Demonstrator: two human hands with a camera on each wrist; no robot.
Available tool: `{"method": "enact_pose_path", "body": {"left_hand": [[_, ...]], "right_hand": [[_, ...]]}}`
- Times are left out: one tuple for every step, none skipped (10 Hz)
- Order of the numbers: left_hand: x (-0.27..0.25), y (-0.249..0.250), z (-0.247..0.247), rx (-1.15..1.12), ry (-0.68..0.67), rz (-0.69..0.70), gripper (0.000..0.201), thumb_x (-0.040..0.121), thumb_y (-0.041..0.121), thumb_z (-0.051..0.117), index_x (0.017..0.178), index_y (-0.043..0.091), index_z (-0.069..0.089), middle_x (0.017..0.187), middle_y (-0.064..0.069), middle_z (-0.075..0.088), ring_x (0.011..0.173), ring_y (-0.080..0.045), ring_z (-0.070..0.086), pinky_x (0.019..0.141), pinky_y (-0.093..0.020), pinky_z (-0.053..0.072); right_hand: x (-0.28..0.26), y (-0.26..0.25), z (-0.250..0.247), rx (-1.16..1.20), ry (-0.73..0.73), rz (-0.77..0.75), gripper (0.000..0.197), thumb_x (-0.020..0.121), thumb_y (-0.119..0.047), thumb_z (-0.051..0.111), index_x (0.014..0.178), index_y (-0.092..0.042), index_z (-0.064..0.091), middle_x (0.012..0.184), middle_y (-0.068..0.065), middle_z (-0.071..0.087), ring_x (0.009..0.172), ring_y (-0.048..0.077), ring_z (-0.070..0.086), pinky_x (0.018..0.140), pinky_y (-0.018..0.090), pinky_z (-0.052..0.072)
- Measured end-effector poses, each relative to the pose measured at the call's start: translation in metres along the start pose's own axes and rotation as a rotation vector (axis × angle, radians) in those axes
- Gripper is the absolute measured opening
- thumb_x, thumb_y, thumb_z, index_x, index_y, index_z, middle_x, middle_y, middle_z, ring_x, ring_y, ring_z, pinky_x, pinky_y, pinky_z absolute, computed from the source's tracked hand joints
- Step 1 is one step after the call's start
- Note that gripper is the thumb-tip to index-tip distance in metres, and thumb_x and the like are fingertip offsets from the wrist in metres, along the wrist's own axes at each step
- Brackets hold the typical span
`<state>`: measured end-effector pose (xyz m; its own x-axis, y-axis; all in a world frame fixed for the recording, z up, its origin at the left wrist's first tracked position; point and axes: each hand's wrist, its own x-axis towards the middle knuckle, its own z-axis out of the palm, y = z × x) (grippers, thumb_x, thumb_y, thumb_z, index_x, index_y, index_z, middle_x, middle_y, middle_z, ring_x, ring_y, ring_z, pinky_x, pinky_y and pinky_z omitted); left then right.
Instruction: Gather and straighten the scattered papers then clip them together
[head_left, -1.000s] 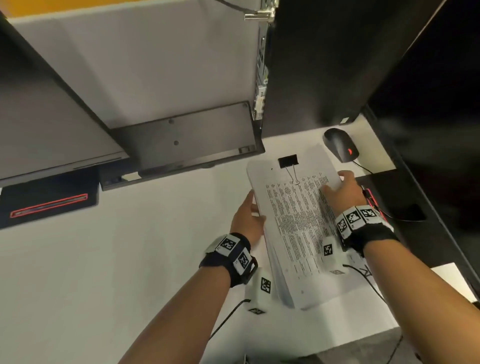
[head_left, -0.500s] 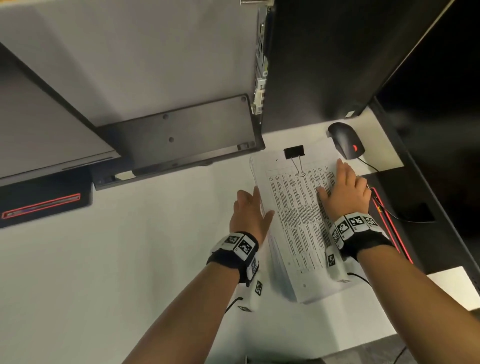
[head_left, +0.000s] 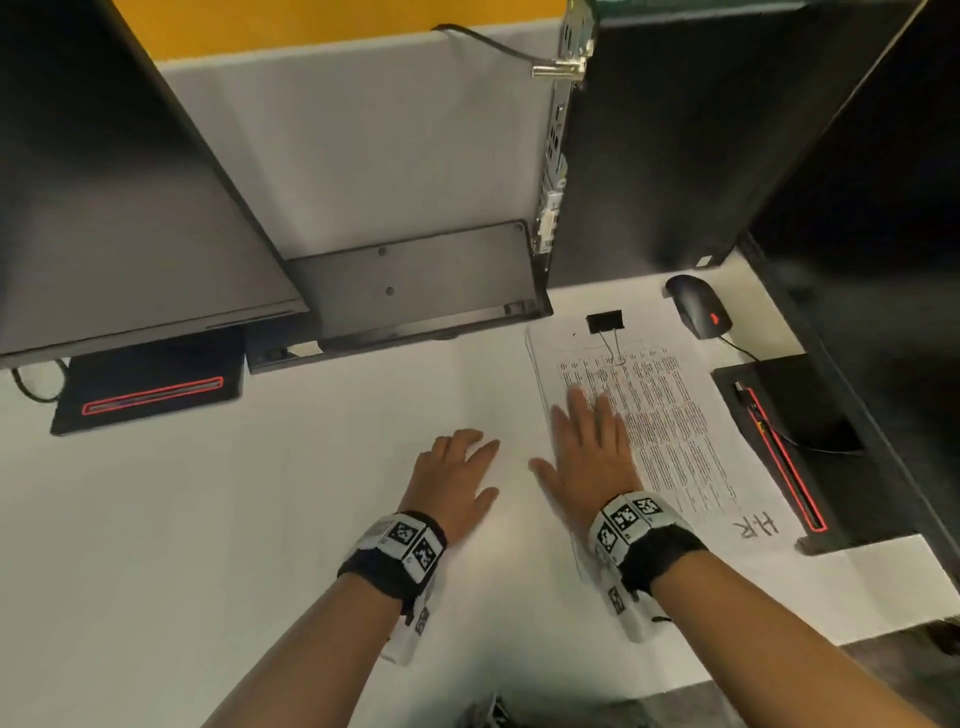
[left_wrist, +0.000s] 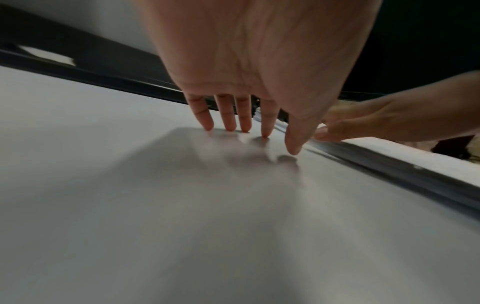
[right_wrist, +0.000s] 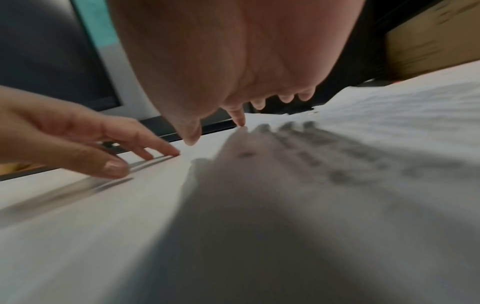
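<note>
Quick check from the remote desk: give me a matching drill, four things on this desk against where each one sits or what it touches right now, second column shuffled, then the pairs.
Things:
1. binder clip
2. mouse
3. left hand
4. right hand

Places:
A. flat on the bare white desk, left of the paper stack
B. clamped on the far edge of the paper stack
C. on the desk beyond the stack's far right corner
D. fingers spread over the stack's left part

Pairs: 1-B, 2-C, 3-A, 4-D
</note>
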<state>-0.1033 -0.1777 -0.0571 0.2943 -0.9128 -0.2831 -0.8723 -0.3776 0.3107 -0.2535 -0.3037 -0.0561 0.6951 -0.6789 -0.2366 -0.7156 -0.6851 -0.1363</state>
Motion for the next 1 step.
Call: {"method": "enact_pose_path", "body": {"left_hand": [[-0.0479,-0.0345,-0.0015,-0.017,0.009,-0.108,0.06,0.092,0.041,0.041,0.147,0.034,0.018,0.156,0.006,0.014,0.14,-0.019,0.017,0.112,-0.036,0.02]], "right_hand": [[-0.0221,-0.0406,0.0117,0.009,-0.039,-0.194,0.072,0.092,-0.052,0.03,0.15,-0.015,0.009,0.158,0.008,-0.016,0.145,0.035,-0.012,0.119,0.05,0.005]]}}
